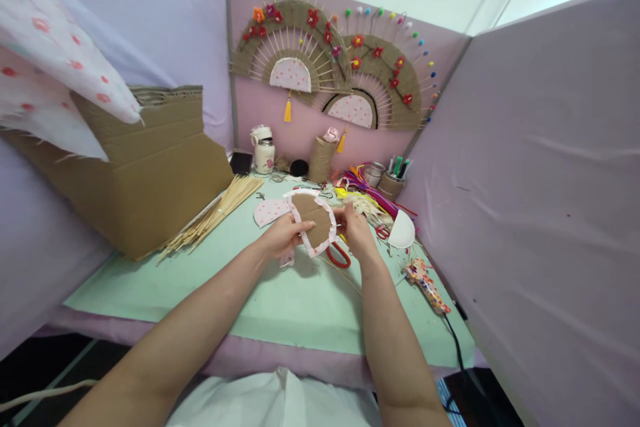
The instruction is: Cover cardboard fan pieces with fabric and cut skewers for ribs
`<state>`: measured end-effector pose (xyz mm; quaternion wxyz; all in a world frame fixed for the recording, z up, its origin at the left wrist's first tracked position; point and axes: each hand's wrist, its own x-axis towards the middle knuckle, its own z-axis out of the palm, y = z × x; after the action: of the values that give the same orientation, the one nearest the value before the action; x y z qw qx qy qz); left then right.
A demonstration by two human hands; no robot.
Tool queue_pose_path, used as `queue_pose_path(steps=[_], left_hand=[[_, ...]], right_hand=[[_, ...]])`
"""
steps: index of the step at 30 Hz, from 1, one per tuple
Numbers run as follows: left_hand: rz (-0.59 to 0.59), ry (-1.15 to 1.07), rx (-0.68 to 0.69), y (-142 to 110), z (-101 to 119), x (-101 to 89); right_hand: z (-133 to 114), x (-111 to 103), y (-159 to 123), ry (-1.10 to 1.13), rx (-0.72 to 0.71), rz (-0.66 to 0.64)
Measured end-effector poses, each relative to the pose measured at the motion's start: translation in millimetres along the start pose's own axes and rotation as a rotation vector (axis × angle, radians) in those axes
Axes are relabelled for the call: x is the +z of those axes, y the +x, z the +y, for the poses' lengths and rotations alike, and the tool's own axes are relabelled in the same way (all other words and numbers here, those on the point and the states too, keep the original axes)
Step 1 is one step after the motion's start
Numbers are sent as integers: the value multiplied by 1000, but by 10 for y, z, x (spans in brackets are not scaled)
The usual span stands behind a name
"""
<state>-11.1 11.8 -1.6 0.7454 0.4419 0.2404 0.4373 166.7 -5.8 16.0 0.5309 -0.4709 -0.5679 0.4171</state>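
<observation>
A brown cardboard piece with pale, red-spotted fabric folded over its rim is held up above the table. My left hand is closed on its left side, the thumb lying over the cardboard. At the right edge, the fingers of my right hand pinch the fabric rim; the fingertips are partly hidden. Beneath the piece, a red scissors handle shows beside my right hand. A spotted fabric scrap lies behind my left hand, and thin sticks run under my right wrist.
A large cardboard box stands left beside a bundle of bamboo sticks. On the right lie a white half-round piece and a corded glue gun. Bottles, twine and a pen holder line the back, below two cardboard fans.
</observation>
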Motion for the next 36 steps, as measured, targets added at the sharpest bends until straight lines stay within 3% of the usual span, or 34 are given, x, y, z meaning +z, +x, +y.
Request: queue_pose_path(steps=[3,8,16,19,24,26,31,36], left_hand=[[20,9,8,1,-5,16],[118,59,17,-3,-7,62],[95,-68,55,-15,55,64],[116,-75,72,0,32,57],[156,-74,96,17,-6,66],[156,-95,97,18,-1,73],[230,-154,90,10,32,92],[230,-148,117,2,21,105]], right_hand=[[40,42,16,-39,2,44],[65,94,29,-347,-212,185],[39,7,21,2,38,-32],[54,35,25,-81,-2,-5],[116,109,48,-309,-156,147],[113,115,45,-274,-142,162],[49,96,14,-43,39,14],[115,133,34,-132,-48,101]])
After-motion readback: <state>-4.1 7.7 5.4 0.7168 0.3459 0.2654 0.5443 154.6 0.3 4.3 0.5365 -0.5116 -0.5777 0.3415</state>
